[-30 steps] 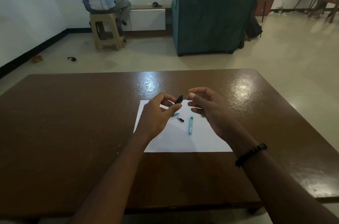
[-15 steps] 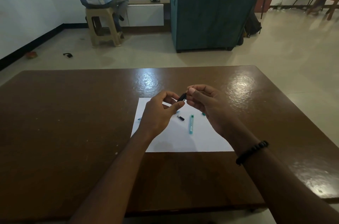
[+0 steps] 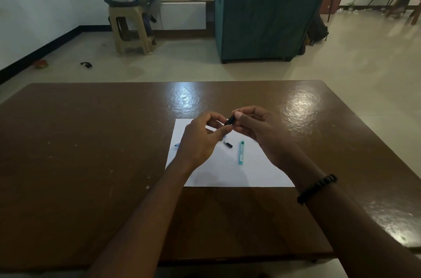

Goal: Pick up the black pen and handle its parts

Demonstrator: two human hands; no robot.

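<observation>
From the head view, the small black pen-like piece (image 3: 230,120) sits over the twelve o'clock edge of the white paper sheet (image 3: 227,170) on the glossy brown wooden table (image 3: 91,152); I'd judge it wants a steady, light grip with both hands kept close. The left hand (image 3: 202,139) pinches its lower end with curled thumb and finger, and the right hand (image 3: 257,129), at three o'clock of it, nips the upper end, other fingers loosely bent, while a slim teal plastic tube (image 3: 241,152) and a tiny black cap (image 3: 228,144) lie on the sheet below

black piece (image 3: 230,120) mostly hidden btwn fingers, too small to id
</observation>
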